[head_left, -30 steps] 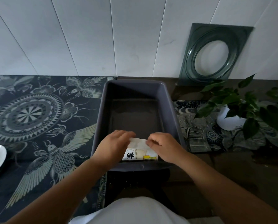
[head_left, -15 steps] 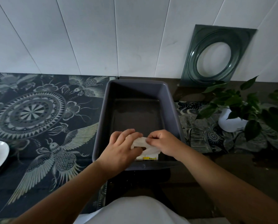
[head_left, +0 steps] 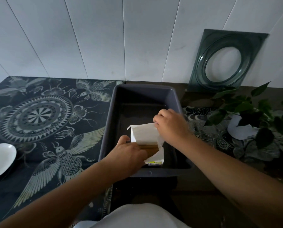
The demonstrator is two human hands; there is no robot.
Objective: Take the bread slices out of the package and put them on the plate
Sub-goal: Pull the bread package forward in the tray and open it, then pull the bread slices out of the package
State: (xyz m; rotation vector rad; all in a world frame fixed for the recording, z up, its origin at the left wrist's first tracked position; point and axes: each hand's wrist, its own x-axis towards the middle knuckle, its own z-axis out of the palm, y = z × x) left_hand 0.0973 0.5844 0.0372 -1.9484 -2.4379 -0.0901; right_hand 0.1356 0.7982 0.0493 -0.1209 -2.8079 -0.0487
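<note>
A white bread package (head_left: 144,134) is held over the near half of a grey plastic tub (head_left: 112,112). Its top is torn open, and the brown crust of the bread (head_left: 149,149) shows inside. My left hand (head_left: 129,153) grips the lower left part of the package. My right hand (head_left: 170,125) pinches the torn upper flap, pulled up and to the right. A white plate (head_left: 0,160) lies at the far left edge of the view, partly cut off, well away from both hands.
The tub stands on a dark counter beside a black mat (head_left: 38,116) with pale insect and mandala patterns. A potted plant (head_left: 246,119) in a white pot stands to the right. A dark green square frame (head_left: 224,61) leans on the white panelled wall.
The package was shut and pinched between both hands low in the tub. Now it is torn open: my right hand has pulled the flap up and right, baring the bread.
</note>
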